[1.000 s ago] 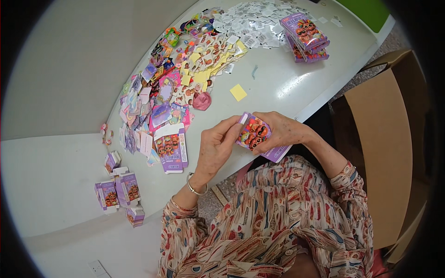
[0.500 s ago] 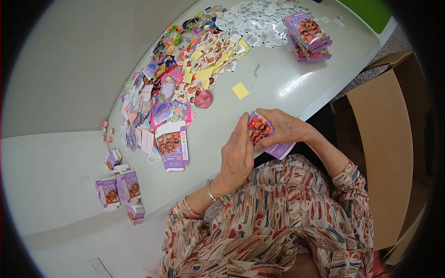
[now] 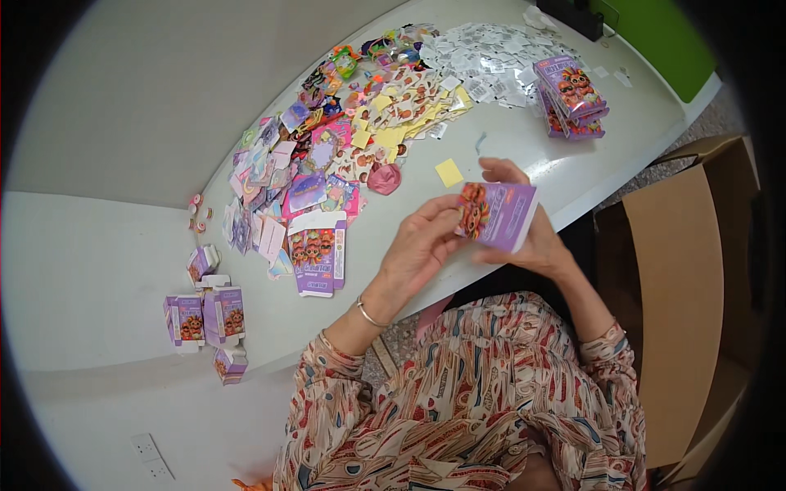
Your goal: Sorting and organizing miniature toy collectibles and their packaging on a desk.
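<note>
Between my hands, above the table's near edge, is a small purple carton (image 3: pixel 501 214) with a picture of orange cartoon figures on its left part. My left hand (image 3: pixel 422 243) pinches the carton's left edge with thumb and fingertips. From behind and below, my right hand (image 3: pixel 540 241) wraps the carton's right part, some of its fingers hidden by it. An opened purple carton (image 3: pixel 318 254) with a raised white flap lies on the table left of my hands. Beyond the held carton lies a yellow paper square (image 3: pixel 449 173).
Colourful cards (image 3: pixel 262 176), stickers (image 3: pixel 401 106) and small bagged trinkets heap along the table's far left edge, beside a pile of white sachets (image 3: pixel 495 53). Purple cartons are stacked (image 3: pixel 571 94) at the far right, others stand (image 3: pixel 205 315) at left. A cardboard box (image 3: pixel 675 311) is at right.
The carton has turned and risen, now showing its purple printed panel. My left hand has gone from lying flat against it to pinching its edge. The view has shifted slightly.
</note>
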`<state>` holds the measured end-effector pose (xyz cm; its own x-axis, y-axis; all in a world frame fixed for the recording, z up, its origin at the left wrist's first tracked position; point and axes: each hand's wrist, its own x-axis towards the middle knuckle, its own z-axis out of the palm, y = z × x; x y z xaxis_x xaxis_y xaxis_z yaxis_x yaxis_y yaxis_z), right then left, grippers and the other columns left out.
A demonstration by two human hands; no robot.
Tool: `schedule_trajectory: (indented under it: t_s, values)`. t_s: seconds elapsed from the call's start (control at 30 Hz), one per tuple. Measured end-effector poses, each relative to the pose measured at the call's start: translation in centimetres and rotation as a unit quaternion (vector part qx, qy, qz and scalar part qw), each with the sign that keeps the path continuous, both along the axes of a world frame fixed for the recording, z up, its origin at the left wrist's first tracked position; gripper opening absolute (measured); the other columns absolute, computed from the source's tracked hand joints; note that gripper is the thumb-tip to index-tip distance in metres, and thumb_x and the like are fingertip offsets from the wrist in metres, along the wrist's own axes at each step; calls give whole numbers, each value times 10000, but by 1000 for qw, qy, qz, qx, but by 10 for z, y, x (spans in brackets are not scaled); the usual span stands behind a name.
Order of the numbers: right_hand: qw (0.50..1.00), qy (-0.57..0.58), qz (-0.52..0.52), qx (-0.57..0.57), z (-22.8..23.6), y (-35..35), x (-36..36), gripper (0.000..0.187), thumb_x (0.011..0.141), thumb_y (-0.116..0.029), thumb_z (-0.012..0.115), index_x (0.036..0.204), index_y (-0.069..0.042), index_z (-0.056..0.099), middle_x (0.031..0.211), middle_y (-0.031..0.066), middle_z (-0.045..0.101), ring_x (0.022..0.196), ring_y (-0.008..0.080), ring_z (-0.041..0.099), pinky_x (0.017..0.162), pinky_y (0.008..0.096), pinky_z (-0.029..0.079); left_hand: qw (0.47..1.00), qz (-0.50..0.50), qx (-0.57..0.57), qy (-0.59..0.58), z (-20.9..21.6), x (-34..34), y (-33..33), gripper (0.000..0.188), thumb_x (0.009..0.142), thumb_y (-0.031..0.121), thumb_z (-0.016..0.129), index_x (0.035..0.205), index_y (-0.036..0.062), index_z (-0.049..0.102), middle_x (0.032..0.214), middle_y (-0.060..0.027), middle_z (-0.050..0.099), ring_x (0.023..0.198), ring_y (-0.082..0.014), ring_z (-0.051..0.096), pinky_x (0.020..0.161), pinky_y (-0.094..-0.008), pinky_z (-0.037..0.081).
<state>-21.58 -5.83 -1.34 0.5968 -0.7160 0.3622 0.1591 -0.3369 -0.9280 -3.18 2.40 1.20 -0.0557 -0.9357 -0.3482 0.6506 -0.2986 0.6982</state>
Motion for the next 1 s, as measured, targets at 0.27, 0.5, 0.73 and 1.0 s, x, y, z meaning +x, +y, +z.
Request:
schedule_trajectory:
  t_s: [0.27,0.5,0.73,1.0]
  values:
    - [960,229,-128,-93,1,-6,-9,833,654,-317,847,1286,2,409,1158,170,548,1062,314,566,923,384,455,614,120,-108,-772,-27,94,-27,335,842,184,692,1117,20,595,981,-141,633,905,-286,593,779,-393,469]
    - [961,216,-153,-75,-8,-11,-19,785,649,-333,841,1227,8,434,1091,184,586,1006,319,590,891,384,465,650,91,-125,-744,-22,77,-40,128,829,102,659,942,45,644,866,-125,622,856,-311,578,741,-416,458]
    - [973,173,-148,28,10,-15,-18,711,650,-292,833,1176,6,458,1005,155,635,923,252,616,862,353,477,586,-59,-295,-752,-22,39,-72,102,777,38,672,876,45,651,940,-89,588,899,-319,537,780,-409,456]
    - [975,158,-151,28,4,-16,-22,725,651,-301,839,1181,4,449,1012,154,632,935,247,612,868,356,477,602,-81,-282,-742,-28,39,-84,197,777,41,653,969,37,612,932,-142,575,878,-333,525,776,-413,448]
